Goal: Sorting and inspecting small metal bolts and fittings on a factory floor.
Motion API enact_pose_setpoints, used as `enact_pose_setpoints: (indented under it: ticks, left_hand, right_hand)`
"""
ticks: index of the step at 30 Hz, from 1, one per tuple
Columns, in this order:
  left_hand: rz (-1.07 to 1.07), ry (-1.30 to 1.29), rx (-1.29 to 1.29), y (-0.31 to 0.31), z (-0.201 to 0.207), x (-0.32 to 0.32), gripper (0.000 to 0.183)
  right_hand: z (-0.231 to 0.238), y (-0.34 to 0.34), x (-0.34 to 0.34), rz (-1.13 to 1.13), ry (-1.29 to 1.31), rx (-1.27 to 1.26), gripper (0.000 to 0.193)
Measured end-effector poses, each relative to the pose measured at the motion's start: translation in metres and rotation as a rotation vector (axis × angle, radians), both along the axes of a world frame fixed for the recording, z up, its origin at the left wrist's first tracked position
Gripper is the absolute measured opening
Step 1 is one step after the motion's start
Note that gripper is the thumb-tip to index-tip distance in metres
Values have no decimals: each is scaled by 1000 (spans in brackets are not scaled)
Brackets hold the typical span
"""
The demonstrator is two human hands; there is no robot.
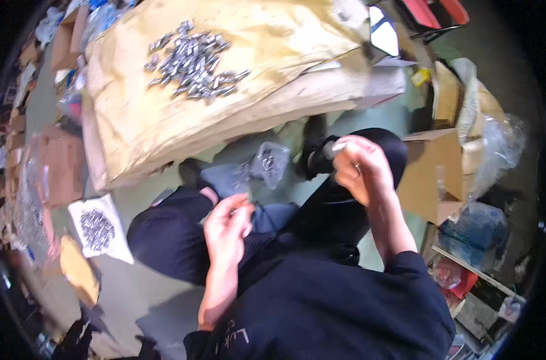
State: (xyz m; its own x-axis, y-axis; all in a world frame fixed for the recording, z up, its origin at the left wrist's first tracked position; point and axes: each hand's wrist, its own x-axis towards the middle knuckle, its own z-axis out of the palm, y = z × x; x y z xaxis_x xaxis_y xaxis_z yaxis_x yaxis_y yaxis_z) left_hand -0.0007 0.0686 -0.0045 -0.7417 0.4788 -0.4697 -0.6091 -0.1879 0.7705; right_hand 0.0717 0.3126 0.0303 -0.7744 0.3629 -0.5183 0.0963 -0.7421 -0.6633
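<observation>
My left hand [226, 234] is raised over my lap, thumb and fingers pinched together. Something small and dark may be at its fingertips, too small to name. Over my right knee, my right hand [364, 171] has its fingers curled closed. A small grey metal piece [331, 149], blurred, shows at its fingertips, and another shiny bit [357, 167] shows among the fingers. In front of me a heap of short, shiny metal cylinders [195, 63] lies on a surface covered with brown paper [279, 42]. Below its near edge, between my legs, sits a clear plastic bag [270, 163] with small metal parts.
On the left, a white sheet [120, 246] holds many small metal parts, beside a tan oval piece [78, 270] and a cardboard box [63, 168]. An open carton [432, 174] stands by my right arm, with crumpled clear plastic [501, 147] beyond it.
</observation>
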Motion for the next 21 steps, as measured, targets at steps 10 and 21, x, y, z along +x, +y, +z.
enact_pose_setpoints:
  ticks: [10, 21]
  left_hand:
    - [-25, 475, -161, 7, 4, 4, 31]
    - [27, 326, -78, -4, 3, 5, 27]
  right_hand:
    - [-41, -94, -11, 203, 182, -156, 14]
    - [-45, -110, -11, 220, 169, -103, 16]
